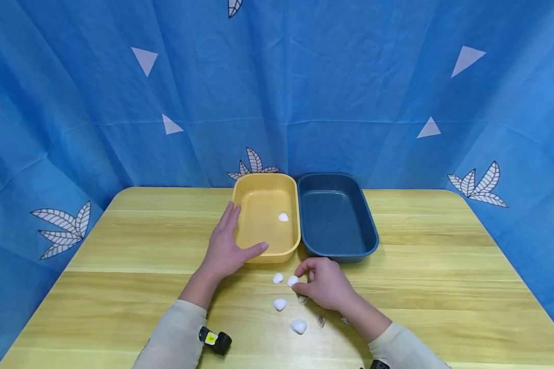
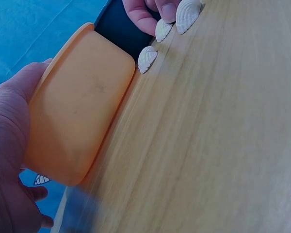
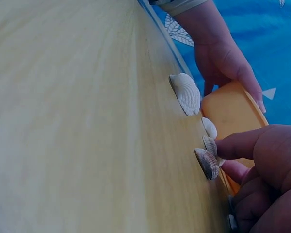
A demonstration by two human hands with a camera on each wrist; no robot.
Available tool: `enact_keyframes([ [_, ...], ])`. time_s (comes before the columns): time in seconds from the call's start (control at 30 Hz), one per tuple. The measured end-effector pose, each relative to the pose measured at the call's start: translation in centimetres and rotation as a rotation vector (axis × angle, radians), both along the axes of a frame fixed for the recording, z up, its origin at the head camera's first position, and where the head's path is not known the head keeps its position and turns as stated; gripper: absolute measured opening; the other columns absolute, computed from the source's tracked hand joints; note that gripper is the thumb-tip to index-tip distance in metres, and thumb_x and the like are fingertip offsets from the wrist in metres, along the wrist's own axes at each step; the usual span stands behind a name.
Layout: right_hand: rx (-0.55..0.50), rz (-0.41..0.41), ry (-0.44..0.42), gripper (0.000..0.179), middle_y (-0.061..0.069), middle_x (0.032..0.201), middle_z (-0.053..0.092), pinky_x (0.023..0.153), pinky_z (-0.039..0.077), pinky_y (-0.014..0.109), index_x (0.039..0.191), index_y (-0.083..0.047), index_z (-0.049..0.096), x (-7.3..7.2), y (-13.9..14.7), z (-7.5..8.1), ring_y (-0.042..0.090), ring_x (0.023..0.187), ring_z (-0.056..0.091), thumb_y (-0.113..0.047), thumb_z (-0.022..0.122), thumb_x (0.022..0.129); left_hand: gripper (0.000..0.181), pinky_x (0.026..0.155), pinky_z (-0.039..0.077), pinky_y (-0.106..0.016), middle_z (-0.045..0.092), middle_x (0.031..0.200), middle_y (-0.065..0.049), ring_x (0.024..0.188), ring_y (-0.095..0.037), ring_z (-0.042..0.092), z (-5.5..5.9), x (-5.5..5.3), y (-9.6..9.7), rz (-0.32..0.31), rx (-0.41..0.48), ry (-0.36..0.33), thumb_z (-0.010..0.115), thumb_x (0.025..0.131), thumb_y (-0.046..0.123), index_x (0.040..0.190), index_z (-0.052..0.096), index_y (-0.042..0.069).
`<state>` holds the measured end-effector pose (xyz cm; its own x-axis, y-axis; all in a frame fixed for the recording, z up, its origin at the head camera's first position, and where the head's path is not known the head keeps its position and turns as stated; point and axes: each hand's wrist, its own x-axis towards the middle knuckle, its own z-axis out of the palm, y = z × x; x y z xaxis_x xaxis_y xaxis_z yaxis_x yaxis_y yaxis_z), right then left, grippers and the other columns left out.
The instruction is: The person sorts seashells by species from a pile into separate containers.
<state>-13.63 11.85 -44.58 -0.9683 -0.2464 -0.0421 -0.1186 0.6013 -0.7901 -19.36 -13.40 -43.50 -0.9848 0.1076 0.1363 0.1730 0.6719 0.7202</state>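
My left hand (image 1: 226, 251) rests on the left side of a yellow plastic bin (image 1: 266, 258), fingers spread along its wall and thumb over the front rim. In front of the bins, my right hand (image 1: 325, 284) pinches a white seashell (image 1: 293, 281) between thumb and index finger, low over the table. One white shell (image 1: 283, 217) lies inside the yellow bin. Beside the pinched shell is a white shell (image 1: 278, 278), with another (image 1: 280, 304) and a larger one (image 1: 298, 326) nearer me. A brownish shell (image 1: 302, 299) is partly hidden under the right hand.
A dark blue bin (image 1: 342, 256) stands against the yellow one on its right. Small darker shells (image 1: 321, 321) lie near my right wrist, one (image 1: 345, 321) partly covered by it. A blue patterned curtain (image 1: 328, 92) hangs behind the wooden table (image 1: 443, 277).
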Motion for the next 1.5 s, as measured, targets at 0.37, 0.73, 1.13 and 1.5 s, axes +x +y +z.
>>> enact_keyframes([
  [0.37, -0.026, -0.003, -0.008, 0.017, -0.005, 0.055, 0.043, 0.044, 0.033, 0.024, 0.086, -0.015, 0.070, 0.2, 0.2, 0.1, 0.009, 0.047, 0.041, -0.015, 0.085, 0.078, 0.117, 0.113, 0.022, -0.060, 0.004, 0.166, 0.002, 0.148, -0.035, 0.015, 0.1, 0.0, 0.1, -0.004, 0.003, -0.005, 0.075, 0.073, 0.069, 0.161, 0.018, 0.018],
  [0.73, -0.080, -0.021, -0.051, 0.019, -0.003, 0.054, 0.043, 0.041, 0.030, 0.022, 0.087, -0.014, 0.070, 0.6, 0.0, 0.5, 0.009, 0.045, 0.040, -0.013, 0.086, 0.077, 0.117, 0.112, 0.022, -0.061, 0.005, 0.166, 0.001, 0.148, -0.035, 0.014, 0.1, 0.2, 0.0, -0.003, 0.006, -0.007, 0.076, 0.073, 0.068, 0.161, 0.018, 0.018],
  [1.13, -0.119, -0.028, -0.063, 0.019, -0.003, 0.053, 0.039, 0.042, 0.032, 0.024, 0.091, -0.012, 0.071, 1.0, 0.1, 1.4, 0.011, 0.044, 0.039, -0.013, 0.085, 0.079, 0.117, 0.113, 0.022, -0.060, 0.005, 0.166, 0.003, 0.148, -0.036, 0.014, -0.1, 0.0, -0.1, -0.005, 0.018, 0.000, 0.076, 0.073, 0.068, 0.161, 0.019, 0.018],
  [1.5, -0.154, -0.035, 0.018, 0.019, -0.005, 0.053, 0.034, 0.044, 0.031, 0.023, 0.093, -0.012, 0.072, 1.2, 0.1, 3.0, 0.009, 0.045, 0.032, -0.010, 0.084, 0.079, 0.116, 0.113, 0.023, -0.060, 0.006, 0.166, 0.001, 0.148, -0.035, 0.015, -0.1, 0.0, -0.1, -0.013, 0.021, 0.011, 0.077, 0.074, 0.065, 0.161, 0.019, 0.016],
])
